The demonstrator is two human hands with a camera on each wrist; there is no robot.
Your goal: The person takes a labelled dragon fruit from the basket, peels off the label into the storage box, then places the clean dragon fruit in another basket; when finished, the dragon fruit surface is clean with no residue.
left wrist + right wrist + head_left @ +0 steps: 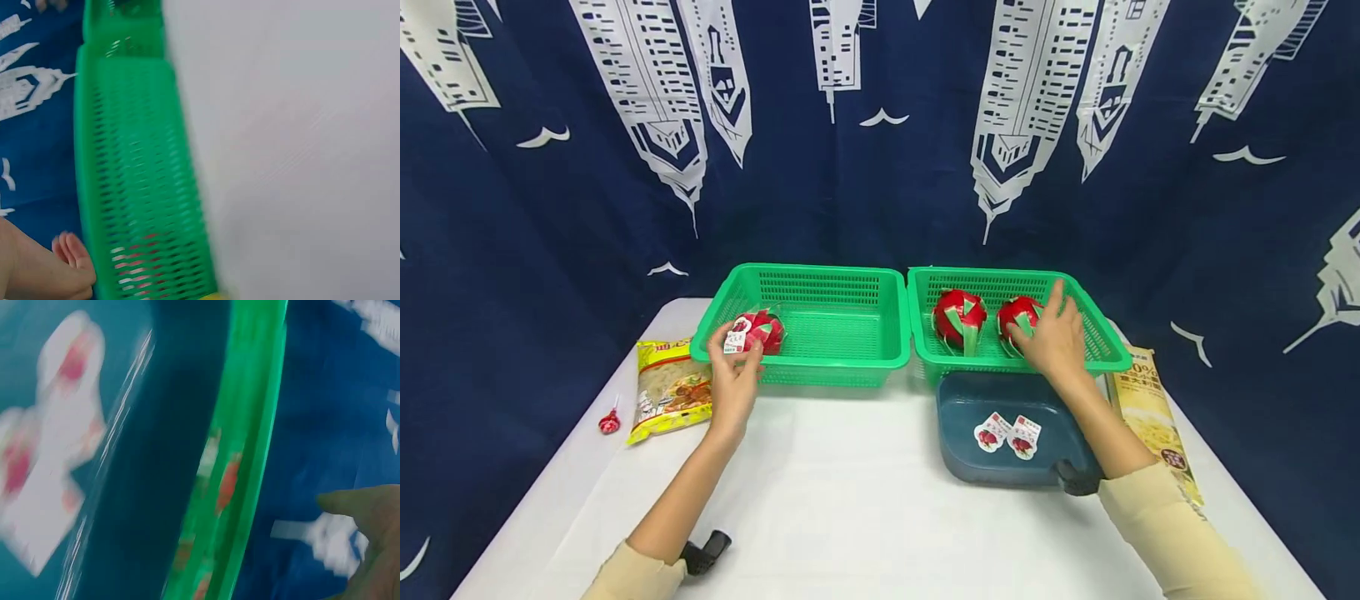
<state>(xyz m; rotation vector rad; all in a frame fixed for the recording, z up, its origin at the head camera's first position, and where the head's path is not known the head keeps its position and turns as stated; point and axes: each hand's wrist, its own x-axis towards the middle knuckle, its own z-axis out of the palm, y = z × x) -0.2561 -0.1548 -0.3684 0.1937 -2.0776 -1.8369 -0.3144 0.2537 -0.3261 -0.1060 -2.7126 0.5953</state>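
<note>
A red dragon fruit [767,330] in the left green basket [835,327], its left side at the left hand [733,385]
A white label [737,336] lies against the fruit between thumb and fingers; whether they pinch it, I cannot tell. The right hand [1058,342], fingers extended, is at the right-hand fruit [1018,313] in the right green basket [1099,333], behind a blue tray [962,467].

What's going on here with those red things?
Someone is working with both hands. The left hand is at a red fruit and picture card by the left green basket. The right hand is over the right green basket, near another red fruit. Two more cards lie in the blue tray.
</note>
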